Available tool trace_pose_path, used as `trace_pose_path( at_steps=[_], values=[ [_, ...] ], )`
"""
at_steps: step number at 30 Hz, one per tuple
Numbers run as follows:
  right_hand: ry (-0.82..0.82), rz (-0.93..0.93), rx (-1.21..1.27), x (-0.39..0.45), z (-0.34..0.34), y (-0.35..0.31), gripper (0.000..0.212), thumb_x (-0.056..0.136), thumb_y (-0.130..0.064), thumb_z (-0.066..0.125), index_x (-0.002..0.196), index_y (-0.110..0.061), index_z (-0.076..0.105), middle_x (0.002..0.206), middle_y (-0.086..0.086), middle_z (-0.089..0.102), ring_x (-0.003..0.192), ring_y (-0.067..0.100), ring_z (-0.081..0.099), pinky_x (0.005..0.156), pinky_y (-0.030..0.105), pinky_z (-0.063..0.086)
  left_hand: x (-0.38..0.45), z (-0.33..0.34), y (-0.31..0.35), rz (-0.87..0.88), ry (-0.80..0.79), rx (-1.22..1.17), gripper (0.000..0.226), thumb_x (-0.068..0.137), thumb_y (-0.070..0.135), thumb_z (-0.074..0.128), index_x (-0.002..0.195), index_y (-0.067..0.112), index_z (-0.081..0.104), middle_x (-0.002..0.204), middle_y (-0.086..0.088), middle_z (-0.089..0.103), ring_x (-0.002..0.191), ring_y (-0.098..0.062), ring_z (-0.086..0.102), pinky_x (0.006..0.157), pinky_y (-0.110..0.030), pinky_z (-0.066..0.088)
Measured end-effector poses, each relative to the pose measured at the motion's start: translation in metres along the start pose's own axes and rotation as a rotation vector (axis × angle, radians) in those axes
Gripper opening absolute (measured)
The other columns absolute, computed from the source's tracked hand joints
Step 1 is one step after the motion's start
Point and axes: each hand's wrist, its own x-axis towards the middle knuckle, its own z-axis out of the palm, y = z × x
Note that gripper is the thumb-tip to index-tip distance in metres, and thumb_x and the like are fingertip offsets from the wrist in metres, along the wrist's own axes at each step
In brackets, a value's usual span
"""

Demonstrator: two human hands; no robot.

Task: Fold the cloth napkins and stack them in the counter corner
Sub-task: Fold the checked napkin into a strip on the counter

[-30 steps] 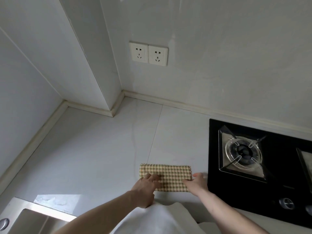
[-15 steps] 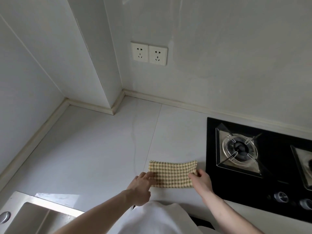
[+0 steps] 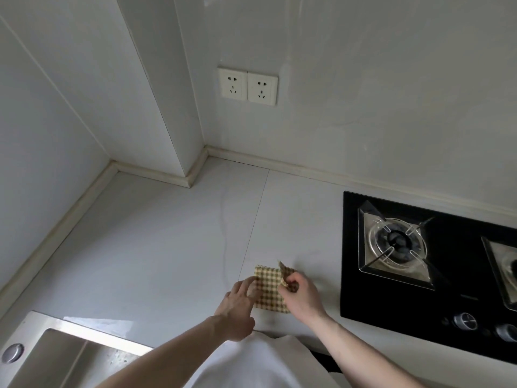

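A yellow and brown checked cloth napkin (image 3: 268, 287) lies on the pale counter (image 3: 156, 247) near its front edge, left of the hob. My right hand (image 3: 300, 296) pinches the napkin's right end, which is lifted and turned over toward the left, its corner standing up. My left hand (image 3: 237, 306) rests with fingers spread on the napkin's left edge, pressing it to the counter. The counter corner (image 3: 120, 170) at the back left holds no napkins.
A black gas hob (image 3: 436, 264) with a burner and knobs fills the right side. A steel sink (image 3: 61, 357) sits at the front left. A wall column juts out at the back, with two sockets (image 3: 248, 85) on the wall to its right.
The napkin lay as a long flat strip. My right hand has lifted its right end and carried it leftward over the rest, so the napkin now looks about half as wide.
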Motion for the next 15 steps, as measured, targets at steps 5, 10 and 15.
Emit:
trace_pose_path(
  at_steps=[5,10,15],
  values=[
    [-0.073,-0.005,-0.075,0.005,0.015,-0.005,0.013,0.088,-0.034,0.07,0.087,-0.03,0.058,0.103,-0.001,0.057,0.073,0.014,0.067,0.06,0.023,0.054,-0.002,-0.002,-0.012,-0.016,-0.107,0.036,0.082,0.091,0.023,0.06,0.161,0.025,0.016,0.171,0.004,-0.001,0.157,-0.022,-0.001,0.125,-0.04,0.018],
    [-0.141,0.003,-0.041,0.009,0.026,-0.015,0.012,0.091,-0.03,0.071,0.096,-0.022,0.064,0.091,-0.004,0.068,0.077,0.019,0.074,0.07,0.034,0.062,-0.001,-0.006,-0.013,0.004,-0.172,0.079,0.087,0.092,0.023,0.058,0.163,0.025,0.007,0.171,0.006,-0.008,0.157,-0.021,-0.006,0.125,-0.041,0.017],
    [-0.216,0.041,0.011,0.016,0.039,-0.004,0.012,0.078,-0.041,0.074,0.084,-0.036,0.065,0.096,-0.012,0.068,0.085,0.016,0.072,0.077,0.042,0.063,0.002,-0.007,-0.021,0.002,-0.122,-0.025,0.073,0.088,0.019,0.056,0.156,0.032,0.032,0.169,0.01,0.01,0.156,-0.02,0.007,0.124,-0.04,0.021]
  ],
)
